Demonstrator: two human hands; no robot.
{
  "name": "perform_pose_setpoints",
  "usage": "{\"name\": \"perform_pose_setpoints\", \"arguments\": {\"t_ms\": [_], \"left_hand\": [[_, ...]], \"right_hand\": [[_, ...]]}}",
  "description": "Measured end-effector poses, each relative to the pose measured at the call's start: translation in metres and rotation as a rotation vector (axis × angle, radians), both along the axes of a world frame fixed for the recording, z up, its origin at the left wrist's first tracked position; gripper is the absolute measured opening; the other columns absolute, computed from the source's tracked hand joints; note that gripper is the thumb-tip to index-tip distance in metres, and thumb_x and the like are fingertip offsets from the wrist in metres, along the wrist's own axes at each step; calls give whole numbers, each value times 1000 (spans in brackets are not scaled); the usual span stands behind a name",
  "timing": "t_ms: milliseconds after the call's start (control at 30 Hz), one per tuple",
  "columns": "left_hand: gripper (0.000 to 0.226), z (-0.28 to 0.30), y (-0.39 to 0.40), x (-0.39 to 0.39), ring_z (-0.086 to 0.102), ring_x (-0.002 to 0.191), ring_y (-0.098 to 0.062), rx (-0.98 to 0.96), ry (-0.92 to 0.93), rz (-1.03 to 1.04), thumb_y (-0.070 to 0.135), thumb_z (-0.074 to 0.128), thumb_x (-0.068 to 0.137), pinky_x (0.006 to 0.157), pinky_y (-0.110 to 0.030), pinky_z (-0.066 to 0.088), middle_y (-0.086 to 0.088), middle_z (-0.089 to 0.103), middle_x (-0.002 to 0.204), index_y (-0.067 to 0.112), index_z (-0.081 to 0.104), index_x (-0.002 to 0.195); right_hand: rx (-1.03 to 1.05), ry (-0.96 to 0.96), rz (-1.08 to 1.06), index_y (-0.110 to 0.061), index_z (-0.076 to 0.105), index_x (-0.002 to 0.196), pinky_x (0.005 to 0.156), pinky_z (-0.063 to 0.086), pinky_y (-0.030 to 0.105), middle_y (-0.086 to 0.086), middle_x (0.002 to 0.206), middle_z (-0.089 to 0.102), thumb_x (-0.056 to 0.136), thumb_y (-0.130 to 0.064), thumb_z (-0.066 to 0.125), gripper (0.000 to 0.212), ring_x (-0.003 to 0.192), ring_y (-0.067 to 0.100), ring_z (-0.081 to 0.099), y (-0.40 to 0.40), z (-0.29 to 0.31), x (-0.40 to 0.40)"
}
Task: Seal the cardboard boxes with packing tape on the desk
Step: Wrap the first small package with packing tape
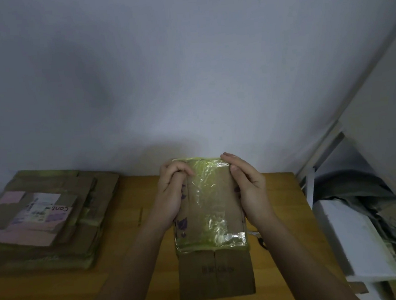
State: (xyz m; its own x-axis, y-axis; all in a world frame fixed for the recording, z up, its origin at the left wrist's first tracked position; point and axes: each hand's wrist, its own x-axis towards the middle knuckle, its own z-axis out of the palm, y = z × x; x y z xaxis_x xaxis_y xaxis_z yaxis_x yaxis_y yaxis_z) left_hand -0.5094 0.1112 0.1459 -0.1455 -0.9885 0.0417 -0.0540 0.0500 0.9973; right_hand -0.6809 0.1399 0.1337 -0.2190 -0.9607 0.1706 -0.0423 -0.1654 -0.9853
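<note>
Centrally, a small cardboard box point(209, 220) is held above the wooden counter point(133, 249), its far end raised toward the wall point(185, 68). Yellowish, wrinkled packing tape point(207, 191) is seen running along the top face and over both the far and near edges. The left hand point(172, 192) is closed round the box's left side, the fingers curled over the far left corner onto the tape, so its grip is pressed on the box. The right hand point(247, 186) is wrapped round the right side, with the thumb laid on the top face near the taped far corner and the fingers curled behind the edge. The near end face of the box, with a seam down its middle, is left bare of tape. Purple markings are visible along the box's left edge.

To the left, a stack of flattened cardboard boxes point(46, 221) is laid on the counter, topped with pink paper and a printed label. At the right, beside the counter, a white shelf frame point(312, 176), dark cloth point(351, 187) and a white board point(358, 239) are seen.
</note>
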Motion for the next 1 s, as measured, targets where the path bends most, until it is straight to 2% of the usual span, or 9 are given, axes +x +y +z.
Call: {"name": "perform_pose_setpoints", "arguments": {"t_ms": [133,300,433,533,633,733,867,933,1000], "left_hand": [[14,2,-3,3,51,72,-18,-5,196,-17,20,54,80,58,-28,41,2,54,87,31,56,72],[50,-1,-8,8,62,94,-15,-24,244,-52,7,57,93,76,-27,52,-4,56,119,39,44,129],[40,-3,-11,16,58,84,7,-77,-13,-73,14,42,102,70,-10,46,4,53,126,37,40,134],[37,-12,-14,24,49,72,3,-40,-178,-167,26,34,104,65,-9,43,0,52,112,52,30,129],[49,-26,-12,30,46,118,-3,157,31,-138,55,42,96,102,-27,42,6,45,135,48,26,141],[94,-37,-15,27,44,130,-20,297,145,57,89,44,66,106,-46,40,3,40,148,36,37,143],[25,-39,-15,13,55,109,-6,150,13,139,53,54,88,87,-25,52,13,52,129,48,55,112],[32,-46,-11,12,46,119,-2,42,-70,100,36,49,97,87,-10,45,18,40,137,36,48,129],[43,-55,-8,18,35,131,-5,-40,-115,55,29,46,99,100,-18,41,17,31,143,26,38,141]], "right_hand": [[-18,-155,4,-29,79,95,99,46,27,-2,127,65,99,1,45,45,126,10,55,1,-1,-5],[-62,-165,22,-24,76,81,103,44,37,4,124,67,91,-11,52,29,129,16,52,-1,-5,-3],[0,-270,63,-25,54,119,74,54,30,8,132,62,98,-6,52,28,99,17,64,-4,-8,-2],[-20,-96,89,-18,50,136,78,56,27,6,126,64,98,-4,50,40,97,16,62,-9,-12,-1],[-30,20,108,-21,63,119,76,54,20,12,109,66,99,-2,50,31,90,20,62,-13,-18,5],[-51,15,176,-25,68,109,99,48,31,0,127,63,95,-16,57,20,129,17,51,-14,-32,15],[-16,-51,47,-30,65,90,105,44,50,-6,117,67,86,-47,66,17,127,18,52,-16,-44,31],[12,-11,-3,-25,64,89,106,41,54,-14,112,68,87,-39,70,15,125,12,53,-19,-47,33],[33,36,16,-21,69,98,107,41,53,-15,118,67,88,-34,67,16,128,8,51,-21,-50,30]]}}
